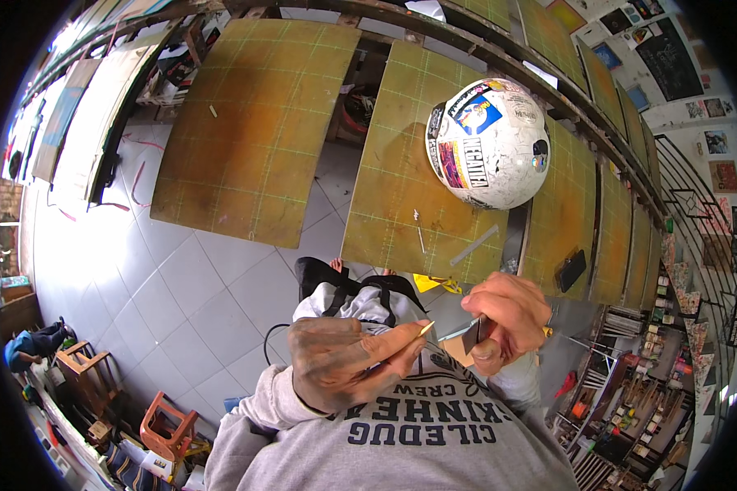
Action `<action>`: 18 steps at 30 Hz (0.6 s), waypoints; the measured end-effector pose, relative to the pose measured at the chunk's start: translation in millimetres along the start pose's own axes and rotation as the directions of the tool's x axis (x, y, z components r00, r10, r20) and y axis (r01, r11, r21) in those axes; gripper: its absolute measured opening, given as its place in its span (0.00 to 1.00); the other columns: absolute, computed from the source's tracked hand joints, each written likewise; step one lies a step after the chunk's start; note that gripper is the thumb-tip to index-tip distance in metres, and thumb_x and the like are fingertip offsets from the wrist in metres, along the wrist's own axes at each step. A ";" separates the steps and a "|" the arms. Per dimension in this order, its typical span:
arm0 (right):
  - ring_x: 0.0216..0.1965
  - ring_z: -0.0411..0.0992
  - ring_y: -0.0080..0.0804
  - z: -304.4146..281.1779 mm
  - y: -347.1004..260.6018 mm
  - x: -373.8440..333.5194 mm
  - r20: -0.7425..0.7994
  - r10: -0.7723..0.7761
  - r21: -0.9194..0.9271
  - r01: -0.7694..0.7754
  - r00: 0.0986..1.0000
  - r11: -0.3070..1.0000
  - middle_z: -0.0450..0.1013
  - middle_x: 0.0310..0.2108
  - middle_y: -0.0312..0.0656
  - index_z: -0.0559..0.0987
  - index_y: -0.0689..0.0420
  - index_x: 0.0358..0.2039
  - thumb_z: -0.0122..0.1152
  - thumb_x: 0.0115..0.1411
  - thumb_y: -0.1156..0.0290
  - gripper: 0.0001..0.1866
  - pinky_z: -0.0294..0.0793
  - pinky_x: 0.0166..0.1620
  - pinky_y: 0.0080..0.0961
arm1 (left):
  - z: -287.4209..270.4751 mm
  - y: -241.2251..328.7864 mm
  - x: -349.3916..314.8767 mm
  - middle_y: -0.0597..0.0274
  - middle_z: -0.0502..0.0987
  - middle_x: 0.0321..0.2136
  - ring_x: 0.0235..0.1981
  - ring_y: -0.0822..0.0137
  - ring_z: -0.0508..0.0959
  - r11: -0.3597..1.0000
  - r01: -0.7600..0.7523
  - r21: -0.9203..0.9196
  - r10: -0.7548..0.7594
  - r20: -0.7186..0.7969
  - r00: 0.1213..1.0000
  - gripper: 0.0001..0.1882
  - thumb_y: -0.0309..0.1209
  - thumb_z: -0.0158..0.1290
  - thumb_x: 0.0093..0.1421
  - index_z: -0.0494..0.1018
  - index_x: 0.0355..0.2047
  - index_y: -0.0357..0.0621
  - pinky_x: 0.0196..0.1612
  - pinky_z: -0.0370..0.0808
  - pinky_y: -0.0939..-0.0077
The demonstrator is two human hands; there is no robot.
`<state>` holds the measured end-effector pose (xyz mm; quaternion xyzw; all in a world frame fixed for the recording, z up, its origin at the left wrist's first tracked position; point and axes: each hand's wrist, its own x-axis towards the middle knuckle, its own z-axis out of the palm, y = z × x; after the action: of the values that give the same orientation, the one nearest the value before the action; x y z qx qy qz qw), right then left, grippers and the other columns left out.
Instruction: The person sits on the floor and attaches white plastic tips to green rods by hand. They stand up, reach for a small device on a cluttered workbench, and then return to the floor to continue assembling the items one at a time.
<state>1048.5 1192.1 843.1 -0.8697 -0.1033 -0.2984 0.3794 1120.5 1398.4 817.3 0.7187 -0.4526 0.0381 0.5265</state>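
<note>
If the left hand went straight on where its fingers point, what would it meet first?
Probably the right hand, or the dark blade it holds; depth is unclear from this view.

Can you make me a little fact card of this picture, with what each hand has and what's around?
Left hand: pinching a small pale pointed piece
Right hand: holding a dark flat blade-like piece
Biggest thing on a board: white helmet with stickers, on a gridded board
Same board, nearer the person: grey ruler-like strip and thin pale stick
Next board to the right: black oblong thing; can't tell what
Floor: grey tiles
Lower left: reddish-brown stool
</note>
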 end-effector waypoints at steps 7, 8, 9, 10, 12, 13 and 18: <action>0.16 0.57 0.20 13.5 -12.9 -2.7 0.064 0.442 0.376 -0.432 0.895 0.820 0.65 0.17 0.34 0.77 0.62 0.32 0.65 0.55 0.48 0.25 0.51 0.20 0.20 | 1.3 1.7 5.3 0.74 0.68 0.10 0.07 0.80 0.61 0.997 0.038 0.063 -0.038 -0.003 0.999 0.15 0.26 0.67 0.42 0.83 0.34 0.49 0.10 0.56 0.82; 0.17 0.58 0.21 13.1 -12.6 -2.6 0.094 0.449 0.392 -0.448 0.888 0.804 0.66 0.17 0.34 0.77 0.62 0.32 0.67 0.54 0.51 0.23 0.52 0.20 0.20 | 1.0 2.4 6.0 0.76 0.63 0.05 0.07 0.80 0.62 0.997 0.053 0.058 -0.053 -0.008 0.999 0.17 0.26 0.67 0.43 0.83 0.36 0.49 0.11 0.57 0.82; 0.17 0.59 0.21 12.1 -11.8 -2.4 0.124 0.455 0.407 -0.464 0.882 0.787 0.67 0.17 0.35 0.77 0.61 0.32 0.69 0.54 0.55 0.20 0.54 0.20 0.20 | 2.0 1.8 4.3 0.76 0.63 0.05 0.07 0.80 0.62 0.997 0.037 0.064 -0.037 -0.004 0.999 0.17 0.26 0.67 0.43 0.83 0.37 0.49 0.11 0.57 0.82; 0.17 0.60 0.21 11.4 -11.4 -2.4 0.154 0.461 0.421 -0.480 0.874 0.769 0.67 0.17 0.36 0.77 0.61 0.32 0.71 0.53 0.58 0.18 0.56 0.21 0.20 | 3.9 0.4 1.6 0.75 0.64 0.05 0.07 0.79 0.63 0.997 0.021 0.070 -0.021 0.000 1.000 0.16 0.27 0.67 0.44 0.83 0.37 0.48 0.11 0.58 0.82; 0.18 0.63 0.21 10.5 -11.7 -3.6 0.192 0.435 0.449 -0.473 0.880 0.758 0.69 0.18 0.36 0.77 0.61 0.33 0.71 0.52 0.62 0.16 0.59 0.21 0.19 | 4.4 -1.2 0.7 0.74 0.65 0.06 0.07 0.79 0.63 1.000 0.012 0.021 -0.013 0.017 1.000 0.16 0.27 0.66 0.45 0.83 0.37 0.48 0.11 0.59 0.82; 0.18 0.64 0.21 10.0 -11.7 -4.3 0.209 0.423 0.463 -0.470 0.882 0.751 0.70 0.18 0.36 0.77 0.61 0.33 0.72 0.52 0.64 0.16 0.61 0.22 0.19 | 3.1 -2.8 1.4 0.74 0.66 0.07 0.07 0.78 0.64 0.999 0.021 -0.031 -0.020 0.028 0.999 0.16 0.27 0.66 0.45 0.83 0.38 0.48 0.11 0.59 0.82; 0.16 0.63 0.22 2.7 -13.6 -24.9 0.250 0.488 0.563 -0.535 0.836 0.630 0.70 0.19 0.34 0.76 0.60 0.35 0.67 0.56 0.69 0.11 0.62 0.21 0.19 | 4.3 -10.3 -5.2 0.73 0.74 0.14 0.09 0.75 0.64 0.989 0.044 -0.145 -0.012 0.212 0.977 0.12 0.29 0.66 0.45 0.83 0.33 0.49 0.12 0.61 0.79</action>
<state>1024.2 1204.6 834.9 -0.7021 0.0430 -0.0963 0.7043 1122.8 1398.5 805.1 0.6838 -0.4971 -0.0795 0.5282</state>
